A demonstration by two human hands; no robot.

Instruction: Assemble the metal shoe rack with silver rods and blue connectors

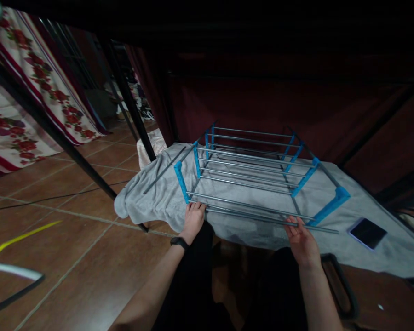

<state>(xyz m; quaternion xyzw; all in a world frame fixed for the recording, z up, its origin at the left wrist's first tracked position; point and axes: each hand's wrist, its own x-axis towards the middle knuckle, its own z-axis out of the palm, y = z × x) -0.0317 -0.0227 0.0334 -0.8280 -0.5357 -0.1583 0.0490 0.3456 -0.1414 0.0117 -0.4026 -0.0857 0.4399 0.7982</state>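
Note:
A rack frame [253, 156] of thin metal bars with blue plastic corner pieces lies on a grey blanket. Along its front edge run thin metal rods [247, 215], one reaching past the blue bracket [329, 208] on the right. My left hand [193, 219], wearing a black wristband, curls its fingers over the rods' left end beside the front left blue bracket [181, 183]. Toward the right end, my right hand [301, 239] has its palm turned up and its fingers and thumb around a rod. How the rod ends meet the brackets is hidden or too small to tell.
Left of the frame a loose grey rod [164, 170] lies on the blanket [152, 197]. A phone [367, 232] rests at right. Black posts [129, 99] stand at left. A cable [65, 195] and yellow strip [27, 234] cross the floor side. A dark beam hangs overhead.

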